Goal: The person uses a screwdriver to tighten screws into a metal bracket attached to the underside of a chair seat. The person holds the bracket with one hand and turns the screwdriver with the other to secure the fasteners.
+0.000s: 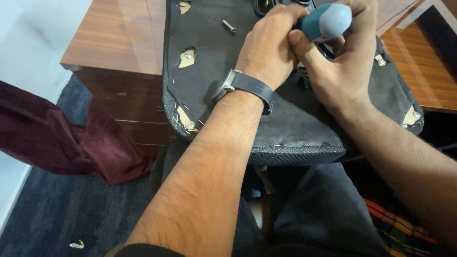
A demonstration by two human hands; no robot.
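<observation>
An upturned chair seat covered in black fabric lies on a wooden desk, its front edge hanging toward me. My right hand is wrapped around the teal and grey handle of a screwdriver, held upright over the seat's middle. My left hand, with a dark watch on its wrist, curls beside the screwdriver's lower part and touches it. The tool's tip is hidden by my fingers. A loose screw rests on the fabric at upper left.
Torn holes in the fabric show screw heads near the seat's corners. A dark red cloth hangs at the left over blue-grey carpet. A small white scrap lies on the floor. My lap is below the seat.
</observation>
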